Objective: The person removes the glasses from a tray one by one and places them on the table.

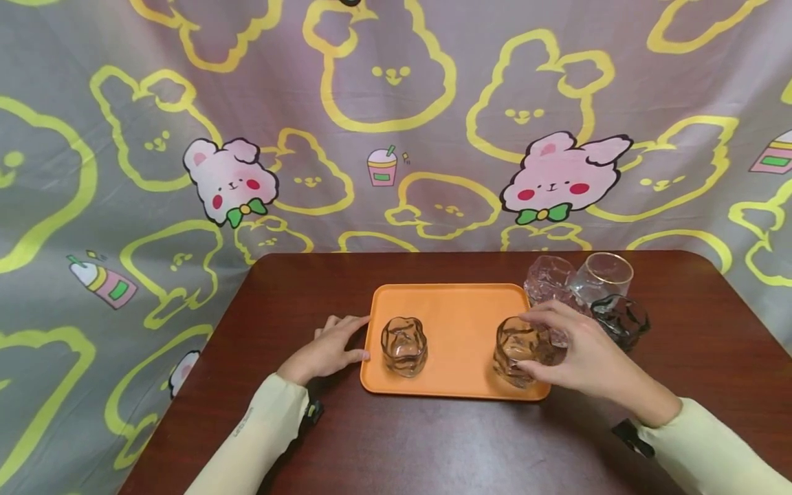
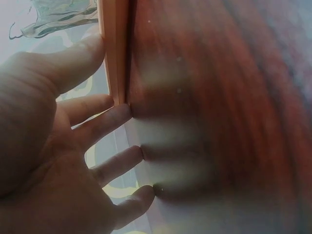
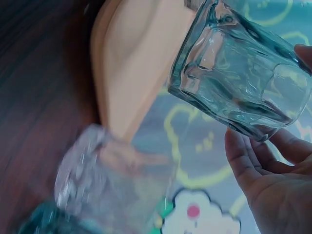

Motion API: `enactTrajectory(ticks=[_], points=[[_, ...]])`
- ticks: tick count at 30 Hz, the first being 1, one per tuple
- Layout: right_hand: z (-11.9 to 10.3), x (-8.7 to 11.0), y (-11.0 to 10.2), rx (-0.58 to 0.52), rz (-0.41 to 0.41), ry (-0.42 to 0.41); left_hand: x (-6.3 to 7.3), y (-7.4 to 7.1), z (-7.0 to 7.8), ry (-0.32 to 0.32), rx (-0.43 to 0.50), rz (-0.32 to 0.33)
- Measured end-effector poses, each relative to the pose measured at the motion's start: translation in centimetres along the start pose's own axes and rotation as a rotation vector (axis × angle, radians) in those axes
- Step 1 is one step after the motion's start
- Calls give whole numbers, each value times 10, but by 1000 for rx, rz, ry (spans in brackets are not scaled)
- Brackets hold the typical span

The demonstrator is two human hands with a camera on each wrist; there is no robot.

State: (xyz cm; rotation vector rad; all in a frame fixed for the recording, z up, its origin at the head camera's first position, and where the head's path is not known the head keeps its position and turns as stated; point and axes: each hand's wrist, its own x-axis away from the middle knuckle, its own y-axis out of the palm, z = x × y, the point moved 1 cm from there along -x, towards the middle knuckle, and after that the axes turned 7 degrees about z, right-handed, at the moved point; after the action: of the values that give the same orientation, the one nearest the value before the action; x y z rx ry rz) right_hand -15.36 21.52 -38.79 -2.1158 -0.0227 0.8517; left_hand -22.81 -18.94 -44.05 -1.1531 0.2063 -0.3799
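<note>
An orange tray [image 1: 460,330] lies flat on the table. My left hand [image 1: 328,347] touches its left edge, with the thumb [image 2: 80,63] at the rim and the fingers spread, several fingertips down at the wood. A wavy, tinted glass tumbler [image 1: 404,347] stands on the tray's left part. At the right end of the tray, my right hand [image 1: 584,350] holds a matching tumbler [image 1: 509,344] between thumb and fingers. In the right wrist view this tumbler [image 3: 234,73] shows thick, rippled walls, with fingertips at its side.
Right behind my right hand stand a pinkish textured glass [image 1: 547,275], a clear gold-rimmed glass [image 1: 609,271] and a dark wavy glass [image 1: 621,320], close together. The brown table [image 1: 433,440] ends at a cartoon-printed curtain [image 1: 445,151].
</note>
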Motion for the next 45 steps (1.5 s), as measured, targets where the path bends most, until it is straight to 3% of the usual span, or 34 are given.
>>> enactTrajectory(ticks=[5, 15, 25, 45], points=[[5, 16, -29, 81, 87, 5, 1, 0, 0, -4, -8, 4], [20, 46, -62, 188, 137, 76, 3, 0, -1, 4, 3, 21], [35, 62, -51, 174, 128, 61, 1, 0, 1, 10, 8, 15], [41, 67, -34, 175, 139, 103, 0, 2, 0, -28, -17, -10]])
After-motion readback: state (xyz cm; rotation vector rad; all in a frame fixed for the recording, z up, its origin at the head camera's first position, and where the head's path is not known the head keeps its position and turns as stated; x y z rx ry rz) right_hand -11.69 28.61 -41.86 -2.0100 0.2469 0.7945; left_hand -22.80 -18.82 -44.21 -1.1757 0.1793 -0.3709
